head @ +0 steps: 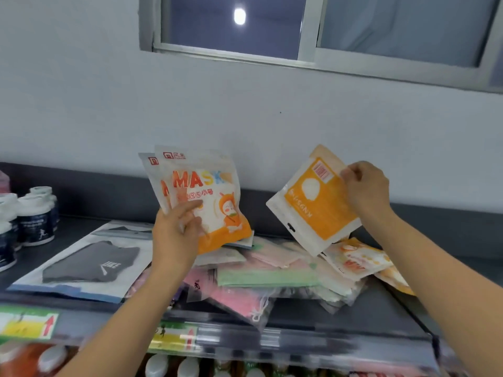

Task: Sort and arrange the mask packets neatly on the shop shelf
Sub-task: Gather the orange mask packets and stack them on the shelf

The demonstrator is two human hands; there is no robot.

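L hand (177, 229) grips two "MASK" packets (215, 202); R hand (364, 186) pinches orange packet (315, 202), printed "KN95" probably, both above mixed pile (272, 273). Bottles (32, 213), bagged dark mask (89, 262) left of pile.

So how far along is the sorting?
Early. Done: the grey mask in its clear bag lies flat at left. In hand: left hand holds two orange MASK packets, right hand pinches another orange packet, barcode side out. Left: the jumbled pink and green packets.

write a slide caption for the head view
Two orange mask packets in the left hand, a third packet pinched in the right hand, above the mixed pile on the shelf
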